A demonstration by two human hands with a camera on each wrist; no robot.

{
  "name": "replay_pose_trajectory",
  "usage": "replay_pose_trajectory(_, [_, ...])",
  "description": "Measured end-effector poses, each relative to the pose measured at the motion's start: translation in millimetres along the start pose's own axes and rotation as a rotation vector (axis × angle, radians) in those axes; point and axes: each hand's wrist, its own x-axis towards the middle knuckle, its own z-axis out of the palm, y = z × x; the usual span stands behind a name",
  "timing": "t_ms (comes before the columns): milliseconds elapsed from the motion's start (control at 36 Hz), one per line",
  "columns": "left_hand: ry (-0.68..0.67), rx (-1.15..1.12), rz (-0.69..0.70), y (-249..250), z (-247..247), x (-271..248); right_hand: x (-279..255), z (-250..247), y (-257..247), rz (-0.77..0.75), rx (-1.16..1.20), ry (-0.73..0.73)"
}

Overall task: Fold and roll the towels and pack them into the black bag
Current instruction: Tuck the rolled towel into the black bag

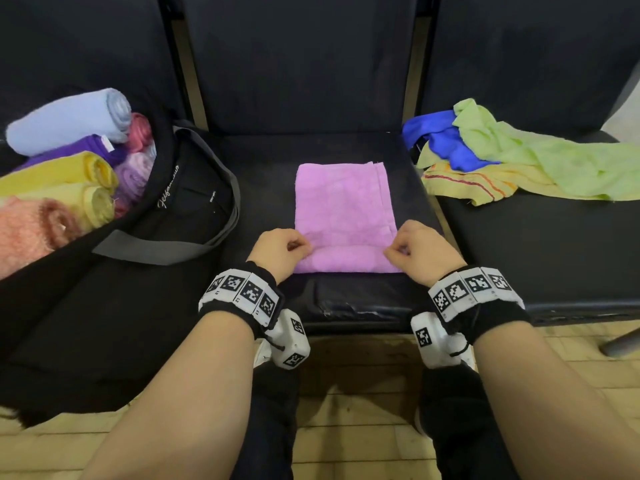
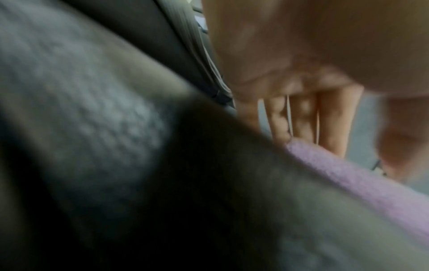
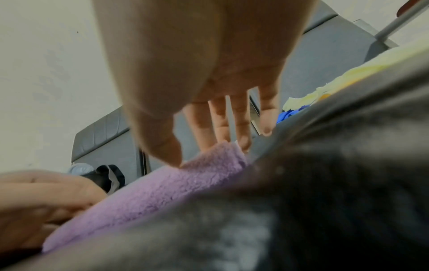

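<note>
Both hands, left [image 1: 281, 252] and right [image 1: 420, 251], pinch one pink towel's [image 1: 344, 202] rolled near edge

Bare seat [image 1: 263, 174] lies open at 12 o'clock beyond the pink towel [image 1: 343, 202]; black bag [image 1: 145, 237] crowds 9 o'clock; loose towels [image 1: 512, 157] block 2 o'clock.

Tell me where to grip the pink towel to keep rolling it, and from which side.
Grip the pink towel at the two ends of its rolled near edge, coming from the seat's front edge, as the left hand and right hand do. The roll lies crosswise at the near end, flat cloth stretching away, so it likely rolls evenly pushed forward.
</note>
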Motion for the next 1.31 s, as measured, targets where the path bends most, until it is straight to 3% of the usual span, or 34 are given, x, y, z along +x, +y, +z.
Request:
replay_pose_trajectory(167, [-0.204, 0.071, -0.027, 6.1, -1.3, -7.3, -8.5, -5.9, -3.0, -0.010, -0.165, -0.143])
replay_pose_trajectory(306, [-0.197, 0.087, -0.013, 5.2, -3.8, -4.5, -8.4, -9.0, -2.1, 0.007, -0.140, -0.116])
replay_pose_trajectory(639, [-0.134, -0.166, -0.285, 15.1, -4.0, 5.2, -7.9, -8.8, -9.1, 0.225, 0.176, -0.146])
replay_pose_trajectory(806, [-0.207, -0.163, -0.378, 26.3, -9.7, 3.2, -2.1, -6.5, -11.1, 0.323, 0.170, -0.131])
replay_pose_trajectory(1028, [-0.181, -0.169, -0.501, 26.0, -12.1, 5.4, 4.5, -3.4, -9.6, 0.404, 0.104, -0.099])
replay_pose_trajectory(1111, [-0.139, -0.113, -0.431, 19.9, -6.7, 5.9, 2.7, -2.1, -6.7, 0.339, 0.056, 0.019])
replay_pose_trajectory(1194, [0.023, -0.118, -0.198, 12.8, -3.2, 3.1, 2.8, 0.6, -4.3, 0.100, 0.107, 0.185])
replay_pose_trajectory(1250, [0.007, -0.086, -0.027, 11.1, -2.4, 1.1, 3.5, 2.8, -4.9, -0.037, 0.079, 0.163])
replay_pose_trajectory(1305, [-0.051, -0.060, 0.017, 10.7, -3.2, 0.1, 1.5, 3.9, -6.2, -0.068, 0.024, 0.130])
